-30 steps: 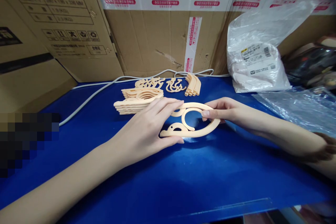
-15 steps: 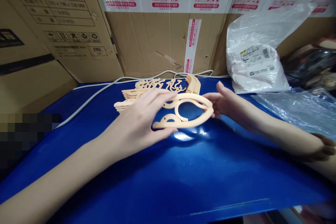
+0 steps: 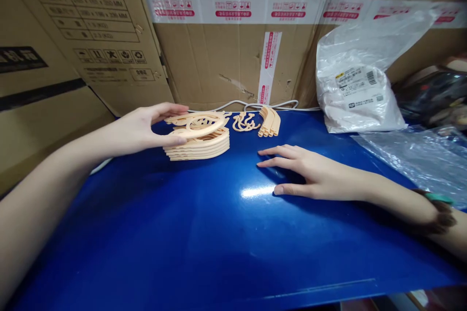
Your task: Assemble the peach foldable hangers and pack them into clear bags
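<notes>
At the left, my left hand (image 3: 149, 129) grips the near end of a beige plastic folding hanger (image 3: 207, 131), thumb in front and fingers behind. This hanger is tilted over a stack of matching hangers (image 3: 204, 152); whether it rests on them I cannot tell. Nothing is in my right hand (image 3: 302, 170), which hovers over or lightly touches the blue table (image 3: 233, 243), palm down with fingers spread. Beige hooks (image 3: 245, 122) lie in a small pile right of the stack. Beside them sits a bundle of curved beige hanger arms (image 3: 269, 121).
Large cardboard boxes (image 3: 226, 58) stand along the back and left. A white plastic bag (image 3: 359, 92) with a label is at the back right, with clear plastic film (image 3: 419, 155) in front of it. A white cable (image 3: 233, 103) runs behind the hanger parts.
My left hand has carried the hanger left and away from me, over to the stack. My right hand has left the hanger's tip and come down nearer, fingers spread.
</notes>
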The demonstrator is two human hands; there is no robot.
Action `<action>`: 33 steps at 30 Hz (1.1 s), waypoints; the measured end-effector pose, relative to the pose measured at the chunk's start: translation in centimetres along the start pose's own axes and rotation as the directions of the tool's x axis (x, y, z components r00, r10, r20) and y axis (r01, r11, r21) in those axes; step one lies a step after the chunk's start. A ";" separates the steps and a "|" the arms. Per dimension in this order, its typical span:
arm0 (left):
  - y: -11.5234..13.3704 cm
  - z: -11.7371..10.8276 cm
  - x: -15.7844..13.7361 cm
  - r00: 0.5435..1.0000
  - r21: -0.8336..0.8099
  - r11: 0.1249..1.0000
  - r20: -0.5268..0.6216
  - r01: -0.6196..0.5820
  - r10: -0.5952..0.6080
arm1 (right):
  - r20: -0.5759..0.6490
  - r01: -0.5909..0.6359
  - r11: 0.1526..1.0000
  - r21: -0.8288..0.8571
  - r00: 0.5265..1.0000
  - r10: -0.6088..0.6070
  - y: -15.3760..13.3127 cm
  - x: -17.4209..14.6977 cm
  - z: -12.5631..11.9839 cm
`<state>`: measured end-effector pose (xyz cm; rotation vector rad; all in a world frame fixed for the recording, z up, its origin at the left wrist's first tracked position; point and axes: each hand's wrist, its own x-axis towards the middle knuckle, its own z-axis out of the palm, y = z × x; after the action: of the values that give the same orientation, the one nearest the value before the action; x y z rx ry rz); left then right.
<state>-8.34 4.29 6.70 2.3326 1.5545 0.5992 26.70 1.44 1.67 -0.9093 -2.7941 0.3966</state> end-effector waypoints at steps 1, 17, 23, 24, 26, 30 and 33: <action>0.0 0.0 0.0 1.000 0.008 1.000 0.019 -0.001 0.001 | 0.004 -0.002 1.000 -0.005 1.000 0.002 0.0 0.0 0.0; 0.9 0.5 -0.1 0.997 0.094 0.995 0.063 0.034 -0.040 | 0.018 0.004 0.999 -0.047 1.000 -0.003 -0.1 0.0 -0.1; 0.6 0.7 0.0 0.998 0.106 0.994 0.049 0.027 -0.032 | 0.036 -0.006 0.999 -0.053 0.999 0.008 -0.2 -0.1 -0.2; 0.4 0.7 0.1 0.998 0.107 0.994 0.051 0.025 -0.030 | 0.038 -0.007 0.999 -0.050 0.999 0.009 -0.2 -0.1 -0.2; -0.2 0.8 0.3 0.999 0.108 0.994 0.041 0.025 -0.029 | 0.036 -0.006 0.999 -0.045 0.999 0.008 -0.3 -0.1 -0.3; -1.0 0.9 0.6 0.999 0.109 0.994 0.022 0.028 -0.031 | 0.041 -0.006 0.998 -0.057 0.999 0.008 -0.3 -0.1 -0.4; -0.8 0.9 0.5 0.999 0.116 0.993 0.038 0.030 -0.035 | 0.049 -0.009 0.997 -0.070 0.999 0.012 -0.2 -0.1 -0.3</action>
<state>-8.37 5.08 5.65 2.3822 1.6467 0.4637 26.71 1.26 1.98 -0.9421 -2.8654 0.3287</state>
